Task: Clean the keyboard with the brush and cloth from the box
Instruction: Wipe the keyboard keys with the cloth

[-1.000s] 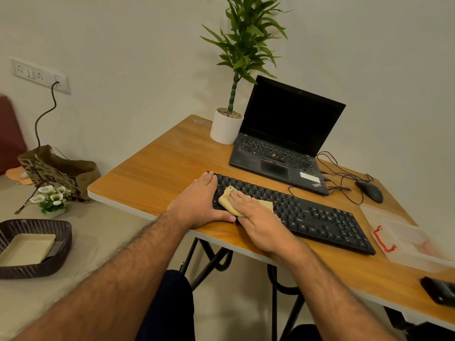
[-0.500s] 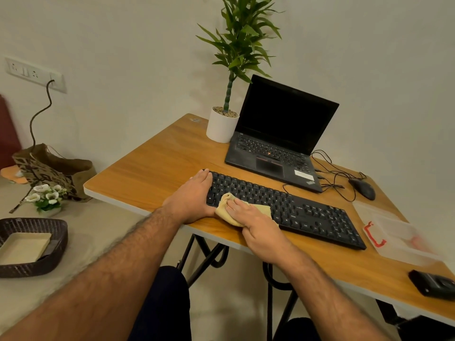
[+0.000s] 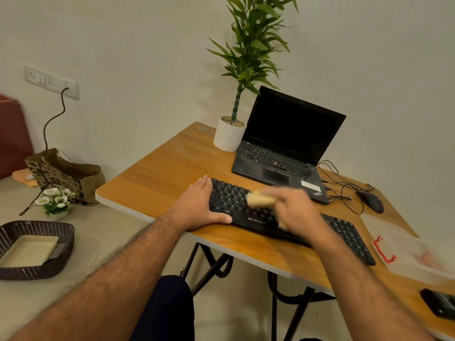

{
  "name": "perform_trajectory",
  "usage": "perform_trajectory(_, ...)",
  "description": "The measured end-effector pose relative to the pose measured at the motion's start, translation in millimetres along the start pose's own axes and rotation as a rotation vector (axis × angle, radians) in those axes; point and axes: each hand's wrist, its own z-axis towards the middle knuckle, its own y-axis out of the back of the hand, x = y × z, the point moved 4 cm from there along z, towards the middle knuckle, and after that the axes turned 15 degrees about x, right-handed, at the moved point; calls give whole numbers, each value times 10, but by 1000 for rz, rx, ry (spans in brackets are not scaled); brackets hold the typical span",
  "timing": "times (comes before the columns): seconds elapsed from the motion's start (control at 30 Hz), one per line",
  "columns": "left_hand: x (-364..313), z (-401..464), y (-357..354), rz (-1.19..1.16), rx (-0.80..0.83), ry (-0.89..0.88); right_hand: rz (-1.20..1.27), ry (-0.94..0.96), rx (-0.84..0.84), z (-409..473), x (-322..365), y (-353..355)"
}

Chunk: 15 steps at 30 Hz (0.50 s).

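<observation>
A black keyboard (image 3: 344, 232) lies slantwise on the wooden table (image 3: 160, 173). My left hand (image 3: 199, 205) rests on its left end, fingers straight along the edge and thumb against the front. My right hand (image 3: 293, 210) is blurred with motion over the middle of the keyboard and holds a yellow cloth (image 3: 259, 199) down on the keys; a bit of cloth shows below the palm too. A clear plastic box (image 3: 413, 249) with a red clip stands right of the keyboard. No brush can be made out.
An open black laptop (image 3: 290, 143) stands behind the keyboard, with a potted plant (image 3: 230, 134) to its left. A wired mouse (image 3: 370, 200) and cables lie at the right. A black object (image 3: 440, 302) sits at the table's near right edge. A woven basket (image 3: 34, 249) is on the floor.
My right hand has swept the cloth from the keyboard's left front corner up and to the right, onto the middle keys. My left hand has stayed on the left end.
</observation>
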Motion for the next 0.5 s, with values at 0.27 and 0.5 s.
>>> perform_trajectory(0.27, 45, 52, -48, 94, -14, -6, 22, -106, 94, 851, -18, -448)
perform_trajectory(0.5, 29, 62, -61, 49, -34, -33, -69, 43, 177, 1068, 307, -681)
